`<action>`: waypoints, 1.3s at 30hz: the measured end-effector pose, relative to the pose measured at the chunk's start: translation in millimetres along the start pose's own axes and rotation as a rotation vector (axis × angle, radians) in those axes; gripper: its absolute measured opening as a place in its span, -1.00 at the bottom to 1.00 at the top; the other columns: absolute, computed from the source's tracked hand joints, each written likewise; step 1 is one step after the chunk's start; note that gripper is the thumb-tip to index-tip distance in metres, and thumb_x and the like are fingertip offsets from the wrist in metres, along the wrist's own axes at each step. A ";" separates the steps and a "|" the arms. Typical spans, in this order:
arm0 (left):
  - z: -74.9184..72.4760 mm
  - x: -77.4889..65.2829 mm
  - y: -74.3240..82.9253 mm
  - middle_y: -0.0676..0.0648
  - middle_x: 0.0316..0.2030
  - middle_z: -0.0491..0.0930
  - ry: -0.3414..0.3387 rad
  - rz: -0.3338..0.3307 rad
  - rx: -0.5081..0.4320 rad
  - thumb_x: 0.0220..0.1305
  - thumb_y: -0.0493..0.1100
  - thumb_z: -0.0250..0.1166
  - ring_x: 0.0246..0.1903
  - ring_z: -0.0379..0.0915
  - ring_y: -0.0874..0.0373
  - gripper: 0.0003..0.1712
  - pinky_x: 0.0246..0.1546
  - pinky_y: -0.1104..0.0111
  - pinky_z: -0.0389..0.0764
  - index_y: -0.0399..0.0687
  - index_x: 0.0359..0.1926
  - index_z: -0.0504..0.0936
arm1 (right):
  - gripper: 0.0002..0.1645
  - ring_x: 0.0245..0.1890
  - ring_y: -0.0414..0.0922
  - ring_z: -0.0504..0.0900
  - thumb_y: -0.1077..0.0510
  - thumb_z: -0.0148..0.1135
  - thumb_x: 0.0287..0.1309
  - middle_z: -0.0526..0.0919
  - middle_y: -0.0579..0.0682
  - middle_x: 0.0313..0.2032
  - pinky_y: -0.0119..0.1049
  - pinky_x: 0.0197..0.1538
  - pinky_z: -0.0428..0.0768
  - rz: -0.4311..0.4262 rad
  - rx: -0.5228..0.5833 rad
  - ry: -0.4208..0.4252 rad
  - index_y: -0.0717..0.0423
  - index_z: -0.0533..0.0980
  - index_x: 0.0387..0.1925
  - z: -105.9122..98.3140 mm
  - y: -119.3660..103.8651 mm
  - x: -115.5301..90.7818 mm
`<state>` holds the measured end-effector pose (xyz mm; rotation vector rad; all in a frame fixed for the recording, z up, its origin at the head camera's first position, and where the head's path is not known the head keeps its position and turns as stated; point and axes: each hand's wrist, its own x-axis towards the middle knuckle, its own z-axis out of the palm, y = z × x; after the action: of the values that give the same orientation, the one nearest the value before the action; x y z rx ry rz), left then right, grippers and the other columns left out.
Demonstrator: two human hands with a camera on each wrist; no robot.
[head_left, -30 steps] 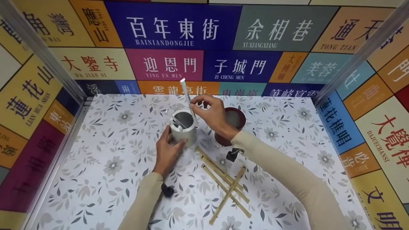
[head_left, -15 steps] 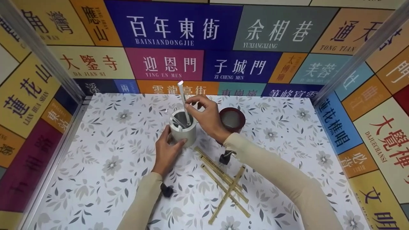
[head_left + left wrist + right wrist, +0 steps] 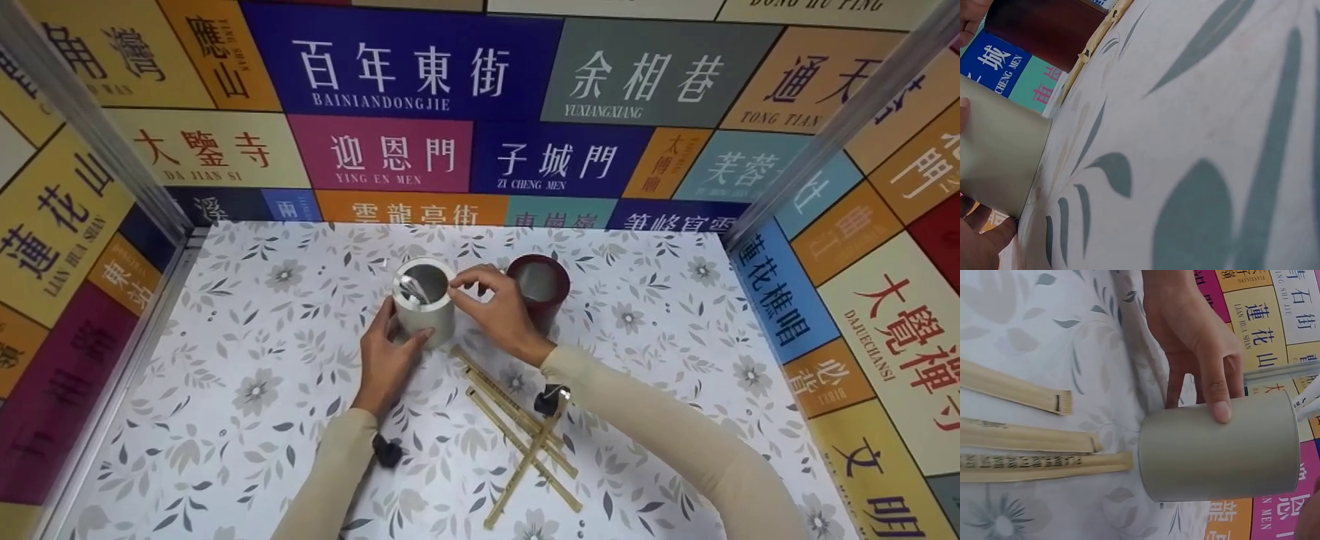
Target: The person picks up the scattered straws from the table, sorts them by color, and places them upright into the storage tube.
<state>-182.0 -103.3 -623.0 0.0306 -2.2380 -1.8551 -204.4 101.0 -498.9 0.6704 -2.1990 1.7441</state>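
My left hand (image 3: 390, 356) grips the pale grey-green cup (image 3: 427, 322) from its left side, thumb across the front. In the right wrist view its thumb (image 3: 1219, 396) presses on the cup's wall. Inside the cup's mouth lean slim white-wrapped sticks (image 3: 411, 287), whose ends poke out past the rim in the right wrist view. My right hand (image 3: 491, 304) is at the cup's right rim, thumb and forefinger bent close together with no stick showing between them. Behind that hand stands a dark red cup (image 3: 551, 296).
Several slim sticks in tan paper wrappers (image 3: 521, 442) lie crossed on the flower-patterned tabletop (image 3: 247, 450), in front of the cups. Colourful sign-covered walls (image 3: 405, 82) stand at the back and both sides.
The white stick that my right hand held upright has gone down into the pale cup. That hand has dropped to the rim; the left keeps its grip.
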 end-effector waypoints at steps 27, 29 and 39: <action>-11.3 -46.3 24.6 -0.15 0.16 0.76 -0.047 0.163 -0.012 0.27 -0.27 0.65 0.21 0.66 -0.10 -0.42 0.21 -0.13 0.70 -0.24 0.28 0.72 | -0.73 -0.15 0.25 0.63 0.51 0.49 0.24 0.77 0.22 -0.17 -0.03 -0.10 0.55 0.023 -0.055 -0.044 0.20 0.78 -0.11 -66.7 38.1 -122.9; -6.5 -46.4 26.4 -0.14 0.16 0.76 -0.080 0.176 -0.022 0.28 -0.26 0.65 0.22 0.67 -0.10 -0.43 0.21 -0.13 0.70 -0.21 0.28 0.73 | -0.72 -0.15 0.23 0.63 0.53 0.49 0.22 0.77 0.25 -0.18 -0.04 -0.10 0.55 0.036 -0.053 -0.042 0.21 0.78 -0.10 -68.5 31.5 -129.3; 27.4 -46.2 36.5 -0.31 0.24 0.71 -0.279 0.222 -0.064 0.30 -0.27 0.63 0.27 0.64 -0.21 -0.34 0.27 -0.16 0.66 -0.30 0.38 0.65 | -0.68 -0.09 0.07 0.68 0.45 0.55 0.23 0.81 0.11 -0.08 0.00 -0.15 0.61 0.085 -0.111 -0.073 0.15 0.79 -0.03 -86.3 51.6 -171.1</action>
<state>-137.5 -62.0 -599.9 -0.4961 -2.2420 -1.9044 -90.1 226.8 -601.4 0.6320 -2.3862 1.6468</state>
